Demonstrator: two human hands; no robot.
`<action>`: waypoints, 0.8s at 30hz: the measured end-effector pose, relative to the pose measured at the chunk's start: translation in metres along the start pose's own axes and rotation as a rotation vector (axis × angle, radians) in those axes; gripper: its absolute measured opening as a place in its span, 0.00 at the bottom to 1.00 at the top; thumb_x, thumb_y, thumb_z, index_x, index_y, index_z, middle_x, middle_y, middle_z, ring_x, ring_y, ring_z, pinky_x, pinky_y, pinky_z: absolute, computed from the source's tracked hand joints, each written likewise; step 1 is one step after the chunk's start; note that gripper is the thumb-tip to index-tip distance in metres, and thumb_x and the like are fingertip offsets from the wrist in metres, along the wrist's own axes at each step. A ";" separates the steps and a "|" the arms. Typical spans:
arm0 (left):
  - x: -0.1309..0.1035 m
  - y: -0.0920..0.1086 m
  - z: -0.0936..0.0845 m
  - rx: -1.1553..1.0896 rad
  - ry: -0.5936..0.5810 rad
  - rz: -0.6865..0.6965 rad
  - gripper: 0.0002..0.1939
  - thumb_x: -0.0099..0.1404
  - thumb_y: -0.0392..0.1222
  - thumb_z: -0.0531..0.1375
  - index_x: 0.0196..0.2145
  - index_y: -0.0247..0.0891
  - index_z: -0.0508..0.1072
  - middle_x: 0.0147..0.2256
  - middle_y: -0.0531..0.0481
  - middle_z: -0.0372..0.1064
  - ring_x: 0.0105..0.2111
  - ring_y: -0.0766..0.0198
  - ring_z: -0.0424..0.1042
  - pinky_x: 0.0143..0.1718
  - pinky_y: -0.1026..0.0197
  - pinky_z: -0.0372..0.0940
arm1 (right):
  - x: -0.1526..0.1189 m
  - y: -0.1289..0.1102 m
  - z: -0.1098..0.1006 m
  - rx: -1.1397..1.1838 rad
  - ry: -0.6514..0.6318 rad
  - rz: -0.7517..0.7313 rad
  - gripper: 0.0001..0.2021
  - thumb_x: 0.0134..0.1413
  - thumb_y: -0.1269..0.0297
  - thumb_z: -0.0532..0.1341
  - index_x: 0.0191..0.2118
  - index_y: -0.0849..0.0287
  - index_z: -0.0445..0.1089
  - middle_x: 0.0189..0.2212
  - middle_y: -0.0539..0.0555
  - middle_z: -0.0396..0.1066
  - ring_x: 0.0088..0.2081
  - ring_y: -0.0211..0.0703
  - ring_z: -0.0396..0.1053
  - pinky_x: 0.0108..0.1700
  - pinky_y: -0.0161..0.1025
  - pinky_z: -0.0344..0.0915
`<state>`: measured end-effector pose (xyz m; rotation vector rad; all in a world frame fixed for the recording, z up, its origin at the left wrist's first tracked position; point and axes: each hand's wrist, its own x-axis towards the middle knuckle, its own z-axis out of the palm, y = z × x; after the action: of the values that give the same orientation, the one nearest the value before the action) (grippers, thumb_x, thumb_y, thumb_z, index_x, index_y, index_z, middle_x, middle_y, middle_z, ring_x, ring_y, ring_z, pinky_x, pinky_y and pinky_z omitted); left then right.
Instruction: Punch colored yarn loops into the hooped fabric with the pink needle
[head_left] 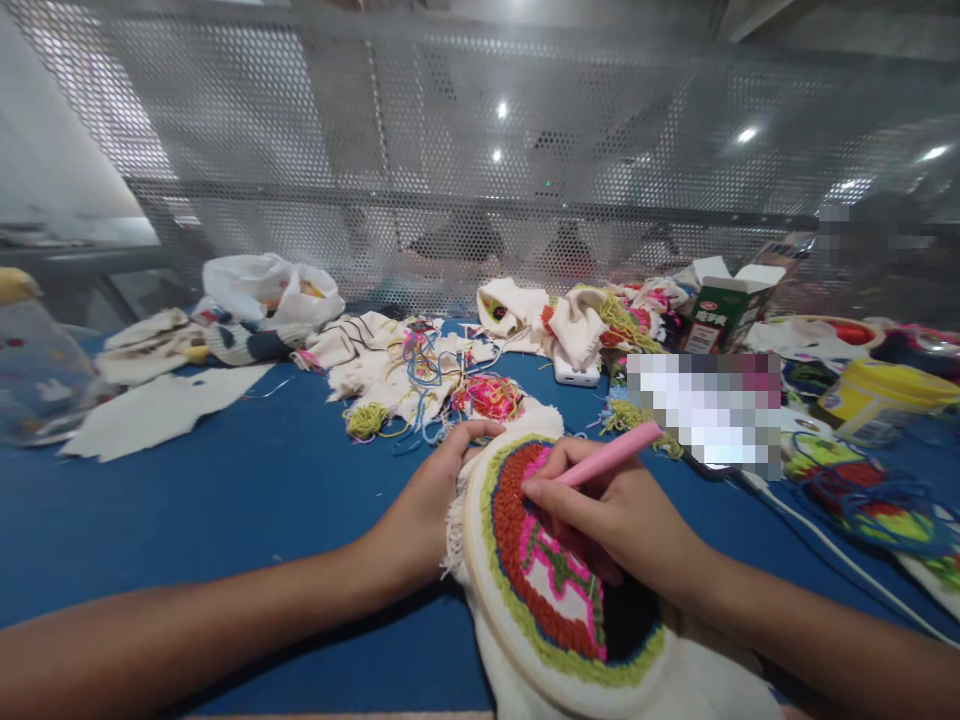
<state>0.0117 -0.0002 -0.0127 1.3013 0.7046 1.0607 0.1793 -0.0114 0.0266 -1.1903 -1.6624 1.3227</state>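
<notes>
A round embroidery hoop (474,545) is tilted in front of me, with cream cloth stretched in it. Thick yarn loops fill much of the cloth: a lime green border, a rust-red band (510,510), pink and green shapes, and a black area at the lower right. My left hand (435,500) grips the hoop's upper left edge and the frayed cloth there; some of its fingers are behind the work. Between the fingers of my right hand (615,510) is a pink pen-shaped punch needle (611,455), held against the upper middle of the design. Its tip is hidden.
Cloth scraps (360,350) and tangled yarn (487,397) lie along the back of the blue table (300,500). A blurred-out phone (705,410) with a white cable (847,555), a yellow tub (885,400) and a green box (727,305) stand right. A perforated metal screen (450,130) rises behind.
</notes>
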 end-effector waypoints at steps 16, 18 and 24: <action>0.000 0.007 0.003 -0.065 0.066 -0.048 0.31 0.43 0.30 0.68 0.44 0.34 0.60 0.32 0.51 0.73 0.29 0.68 0.71 0.33 0.66 0.66 | -0.002 0.000 0.001 -0.051 0.095 -0.006 0.14 0.48 0.59 0.61 0.21 0.60 0.57 0.12 0.42 0.59 0.11 0.25 0.52 0.10 0.22 0.47; 0.000 0.007 0.003 -0.079 0.054 -0.048 0.31 0.43 0.29 0.68 0.44 0.34 0.60 0.31 0.52 0.72 0.29 0.69 0.71 0.33 0.66 0.66 | -0.003 0.000 0.001 -0.024 0.086 0.000 0.13 0.49 0.59 0.60 0.22 0.59 0.58 0.12 0.42 0.58 0.11 0.25 0.51 0.10 0.22 0.47; 0.000 0.005 0.001 -0.085 0.012 -0.007 0.30 0.46 0.30 0.67 0.45 0.36 0.58 0.34 0.51 0.72 0.31 0.69 0.71 0.34 0.66 0.66 | -0.004 -0.001 0.001 0.022 0.082 0.005 0.13 0.49 0.60 0.59 0.21 0.59 0.58 0.11 0.42 0.57 0.10 0.25 0.50 0.10 0.21 0.46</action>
<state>0.0111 -0.0011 -0.0080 1.2197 0.6658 1.0830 0.1792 -0.0159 0.0270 -1.2203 -1.5838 1.2746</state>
